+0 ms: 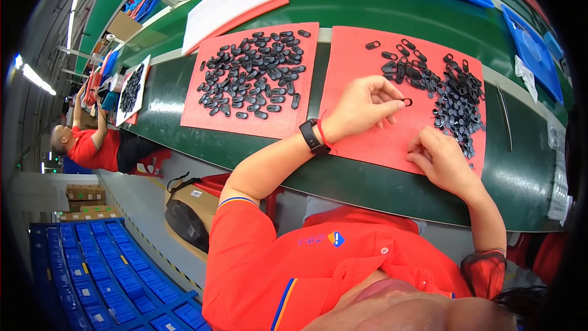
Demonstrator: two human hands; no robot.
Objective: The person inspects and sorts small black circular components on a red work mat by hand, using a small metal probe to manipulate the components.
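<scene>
My left hand (365,109) is raised over the right-hand red foam sheet (346,61). Its thumb and fingers pinch a small black oval piece with a ring-shaped end (408,102). Close to the sheet's near edge, my right hand (442,158) is closed, thumb against curled fingers; whatever it may hold is too small to make out. Beyond my hands lie loose black oval pieces with holes (401,69). Small shiny dark round discs (456,113) are heaped at the sheet's right side, beside my right hand.
Another red foam sheet (190,116) at left carries many black oval parts (254,74). A thin metal rod (506,120) lies to the right. Blue trays (533,55) and white foam (229,3) stand across the green table (343,0). A co-worker in red (95,147) sits far left.
</scene>
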